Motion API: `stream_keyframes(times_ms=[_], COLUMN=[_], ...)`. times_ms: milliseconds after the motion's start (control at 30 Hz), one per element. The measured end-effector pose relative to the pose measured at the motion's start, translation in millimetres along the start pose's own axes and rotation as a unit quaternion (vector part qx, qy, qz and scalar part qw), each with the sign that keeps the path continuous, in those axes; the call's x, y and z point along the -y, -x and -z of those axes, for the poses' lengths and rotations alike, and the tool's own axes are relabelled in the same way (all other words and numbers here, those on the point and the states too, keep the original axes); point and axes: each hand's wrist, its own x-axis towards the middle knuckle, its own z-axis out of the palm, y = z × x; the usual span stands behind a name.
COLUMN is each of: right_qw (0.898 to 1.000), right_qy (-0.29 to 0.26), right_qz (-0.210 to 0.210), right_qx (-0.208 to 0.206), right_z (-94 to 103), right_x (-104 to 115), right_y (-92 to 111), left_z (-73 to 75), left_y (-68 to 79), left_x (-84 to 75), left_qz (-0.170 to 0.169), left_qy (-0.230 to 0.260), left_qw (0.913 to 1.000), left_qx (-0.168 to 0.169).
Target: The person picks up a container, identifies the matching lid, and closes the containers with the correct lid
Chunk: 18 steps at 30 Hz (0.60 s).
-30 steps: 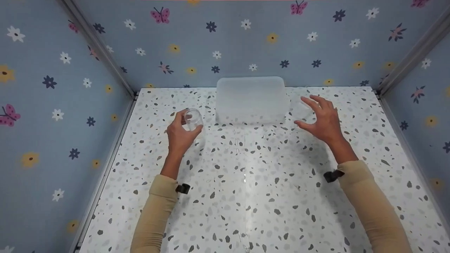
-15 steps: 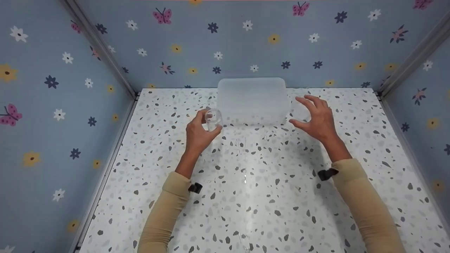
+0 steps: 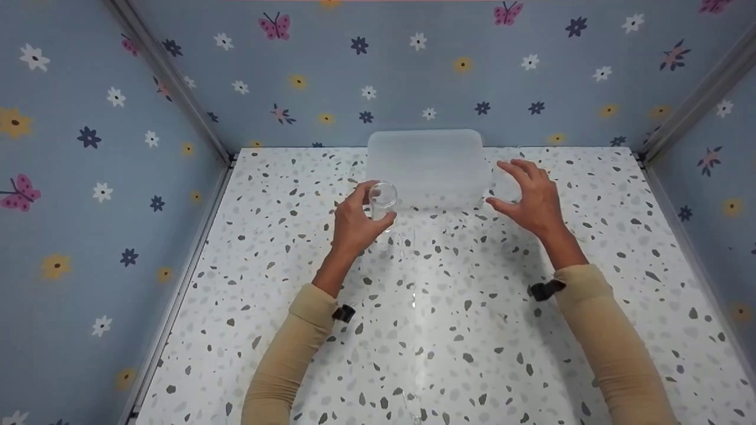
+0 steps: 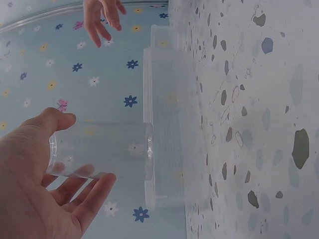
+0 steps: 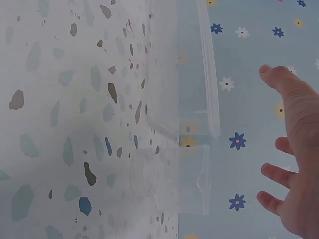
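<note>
My left hand (image 3: 356, 224) grips a clear cylindrical container (image 3: 384, 195), thumb on one side and fingers on the other. It is held upright in front of a translucent box (image 3: 425, 162) near the back wall. In the left wrist view, the container's lower end (image 4: 149, 152) overlaps the box. My right hand (image 3: 534, 200) hovers right of the box, thumb and fingers spread apart with nothing between them. Below its fingers in the right wrist view, a second clear container (image 5: 194, 184) stands on the table beside the box, barely visible in the head view.
A white speckled tabletop (image 3: 449, 330) carries everything. Blue flower-patterned walls (image 3: 331, 59) enclose it at the back and both sides, with grey metal posts (image 3: 183, 88) at the corners. Small shiny clear marks (image 3: 407, 242) show on the table in front of the box.
My left hand has carried the clear cylindrical container rightward, from left of the box to its front left corner. The right hand shifted slightly left and stayed spread.
</note>
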Motion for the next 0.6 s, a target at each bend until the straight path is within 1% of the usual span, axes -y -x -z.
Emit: stream_keyframes(times_ms=[167,367,600], right_qw=[1.0,1.0,0.997], right_qy=[-0.008,0.01,0.027], right_qz=[-0.009,-0.022,-0.046], right_qx=[0.001,0.012,0.052], right_z=[-1.9,1.4,3.5], right_x=[-2,-4,-7], right_y=[-3,-6,-10], left_z=[-7.6,-17.3,-33.0], left_y=[3.3,10.1,19.1], left_x=[-1.9,-4.5,-3.3], left_qz=[-0.006,-0.009,-0.003], left_qy=[0.012,0.02,0.01], left_qw=[0.9998,0.999,0.998], left_qx=[0.015,0.039,0.062])
